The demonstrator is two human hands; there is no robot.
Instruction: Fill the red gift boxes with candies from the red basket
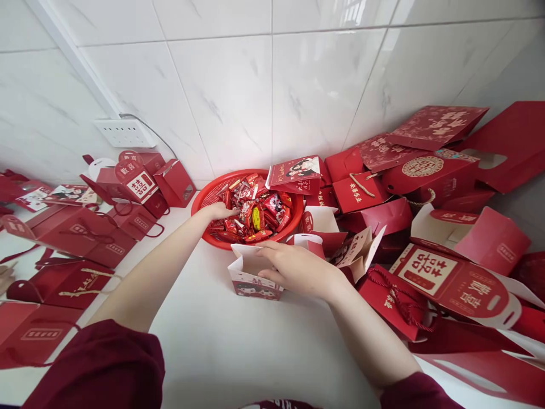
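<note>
A red plastic basket full of wrapped candies stands against the wall. My left hand reaches over its left rim, fingers stretched out among the candies; the fingertips are partly hidden and I see no candy held. In front of the basket stands a small paper gift box, upright with its top flaps open, white inside and printed with cartoon figures. My right hand holds the box at its right side, with fingers over the opening and the thumb lower at the edge. The box's contents are hidden.
Closed red gift boxes with cord handles line the left side. A pile of red boxes, some open, crowds the right. White tiled wall rises behind, with a socket strip and cable. Part of another person's hand shows at far left.
</note>
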